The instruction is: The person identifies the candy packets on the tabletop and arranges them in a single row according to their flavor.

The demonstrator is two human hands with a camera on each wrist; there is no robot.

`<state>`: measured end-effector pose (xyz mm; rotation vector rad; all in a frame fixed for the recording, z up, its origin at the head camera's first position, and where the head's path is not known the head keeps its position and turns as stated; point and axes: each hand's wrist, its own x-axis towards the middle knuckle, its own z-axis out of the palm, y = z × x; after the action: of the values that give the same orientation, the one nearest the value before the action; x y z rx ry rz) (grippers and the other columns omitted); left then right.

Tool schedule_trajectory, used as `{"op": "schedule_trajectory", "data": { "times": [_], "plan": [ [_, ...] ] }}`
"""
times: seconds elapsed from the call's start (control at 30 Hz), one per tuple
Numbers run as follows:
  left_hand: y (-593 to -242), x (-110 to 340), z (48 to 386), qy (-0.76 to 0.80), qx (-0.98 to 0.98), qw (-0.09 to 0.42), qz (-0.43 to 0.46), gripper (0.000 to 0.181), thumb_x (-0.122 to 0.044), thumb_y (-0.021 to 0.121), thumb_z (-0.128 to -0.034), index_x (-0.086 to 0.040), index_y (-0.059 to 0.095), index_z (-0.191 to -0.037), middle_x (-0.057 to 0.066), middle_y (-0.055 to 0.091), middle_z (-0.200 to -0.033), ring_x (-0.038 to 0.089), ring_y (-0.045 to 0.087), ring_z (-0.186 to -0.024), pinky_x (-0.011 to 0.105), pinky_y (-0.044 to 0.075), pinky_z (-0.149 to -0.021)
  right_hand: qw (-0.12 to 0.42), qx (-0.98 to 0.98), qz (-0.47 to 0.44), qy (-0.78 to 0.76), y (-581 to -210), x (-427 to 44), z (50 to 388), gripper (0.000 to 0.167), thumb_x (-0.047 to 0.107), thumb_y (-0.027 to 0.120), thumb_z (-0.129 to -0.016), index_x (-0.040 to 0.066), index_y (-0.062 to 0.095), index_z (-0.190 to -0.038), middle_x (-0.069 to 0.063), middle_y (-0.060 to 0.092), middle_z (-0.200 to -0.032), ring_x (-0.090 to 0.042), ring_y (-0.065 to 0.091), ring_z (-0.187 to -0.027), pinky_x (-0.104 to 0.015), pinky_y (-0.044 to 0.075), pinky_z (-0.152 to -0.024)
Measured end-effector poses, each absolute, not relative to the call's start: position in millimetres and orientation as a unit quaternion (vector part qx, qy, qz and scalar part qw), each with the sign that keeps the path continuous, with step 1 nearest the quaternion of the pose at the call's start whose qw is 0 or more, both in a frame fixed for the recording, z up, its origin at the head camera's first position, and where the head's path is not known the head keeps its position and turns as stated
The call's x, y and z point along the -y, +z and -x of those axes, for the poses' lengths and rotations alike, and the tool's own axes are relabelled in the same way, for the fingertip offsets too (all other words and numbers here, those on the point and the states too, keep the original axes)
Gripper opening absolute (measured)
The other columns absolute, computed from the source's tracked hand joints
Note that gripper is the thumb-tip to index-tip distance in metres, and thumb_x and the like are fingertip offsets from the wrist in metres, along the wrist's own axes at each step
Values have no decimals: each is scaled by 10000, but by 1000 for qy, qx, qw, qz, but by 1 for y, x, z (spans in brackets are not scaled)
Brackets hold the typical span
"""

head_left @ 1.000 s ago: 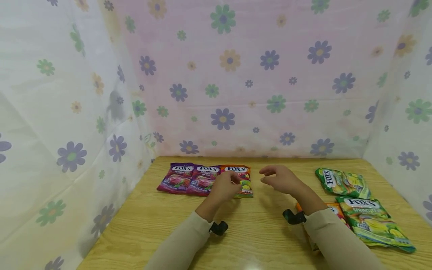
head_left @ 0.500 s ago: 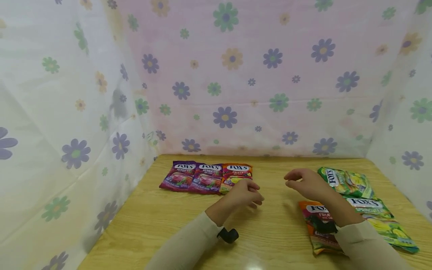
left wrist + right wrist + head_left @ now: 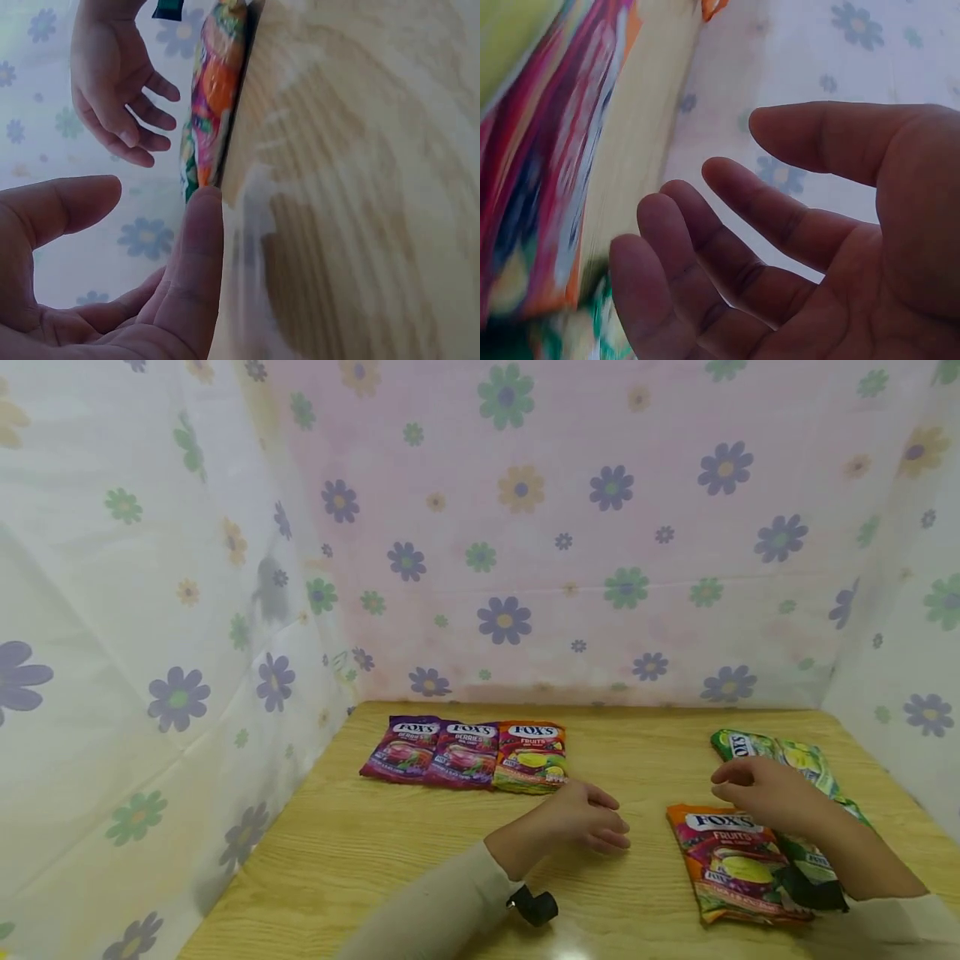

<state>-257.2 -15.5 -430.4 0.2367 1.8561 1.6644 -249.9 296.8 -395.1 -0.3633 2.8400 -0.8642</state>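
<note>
My left hand (image 3: 573, 818) hovers over the table's middle, its fingers loosely extended with nothing in them. Above the right-hand bags is my right hand (image 3: 776, 789), also holding nothing; its thumb and fingers stand apart in the right wrist view. Below it lies an orange Fox's Fruits candy bag (image 3: 738, 868), between the two hands. Green Fox's bags (image 3: 806, 760) lie behind and beside that one, partly hidden by the right hand and forearm. In the left wrist view the orange bag (image 3: 217, 90) appears edge-on, with the right hand (image 3: 116, 86) close to it.
At the back left of the wooden table (image 3: 360, 868), two purple Fox's Berries bags (image 3: 402, 750) and another orange Fruits bag (image 3: 531, 756) lie side by side in a row. Floral cloth (image 3: 555, 527) encloses the table at the back and both sides.
Both hands have moved right and toward the front, away from the row of bags. The back orange bag is uncovered, and the front orange bag now shows more fully.
</note>
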Motion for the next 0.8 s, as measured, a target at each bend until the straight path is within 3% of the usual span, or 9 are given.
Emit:
{"op": "schedule_trajectory", "data": {
  "times": [0.13, 0.23, 0.33, 0.5, 0.67, 0.8],
  "plan": [
    [-433, 2, 252, 628, -699, 332, -82, 326, -70, 729, -937, 3, 633, -1240, 105, 757, -1019, 309, 782, -933, 393, 644, -783, 94, -946, 114, -288, -395, -314, 243, 448, 335, 569, -1065, -45, 643, -1290, -103, 729, -930, -181, 622, -638, -363, 538, -588],
    [-434, -9, 249, 628, -695, 344, -74, 322, -97, 727, -952, 0, 645, -1247, 113, 759, -1034, 301, 783, -921, 393, 645, -773, 120, -938, 104, -308, -395, -326, 237, 468, 323, 561, -1069, -77, 615, -1304, -56, 632, -675, -157, 511, -472, -348, 494, -505],
    [-436, -19, 247, 628, -691, 351, -73, 317, -120, 727, -960, -8, 656, -1248, 113, 756, -1024, 301, 780, -918, 397, 643, -781, 136, -933, 84, -322, -394, -335, 232, 453, 313, 556, -1070, -77, 607, -1295, -50, 609, -649, -140, 501, -462, -334, 488, -479],
    [-438, -32, 244, 621, -694, 356, -79, 215, -137, 720, -958, -35, 686, -1144, 141, 771, -942, 314, 780, -911, 402, 640, -798, 154, -936, 46, -314, -395, -344, 231, 430, 312, 563, -1063, -80, 640, -1222, -49, 678, -765, -188, 630, -596, -352, 524, -506],
    [-438, -41, 240, 619, -688, 371, -75, 118, -146, 690, -984, -50, 715, -1049, 151, 773, -955, 346, 773, -967, 425, 631, -837, 181, -935, 40, -302, -400, -347, 230, 386, 332, 562, -1063, -4, 739, -993, -45, 693, -710, -211, 683, -615, -370, 574, -549],
    [-438, -46, 238, 615, -680, 391, -78, 149, -179, 660, -1009, -56, 742, -999, 137, 770, -977, 366, 758, -1027, 426, 628, -840, 201, -928, 40, -311, -403, -347, 225, 381, 329, 556, -1065, 51, 740, -881, -68, 689, -690, -221, 689, -599, -367, 568, -534]
  ]
}}
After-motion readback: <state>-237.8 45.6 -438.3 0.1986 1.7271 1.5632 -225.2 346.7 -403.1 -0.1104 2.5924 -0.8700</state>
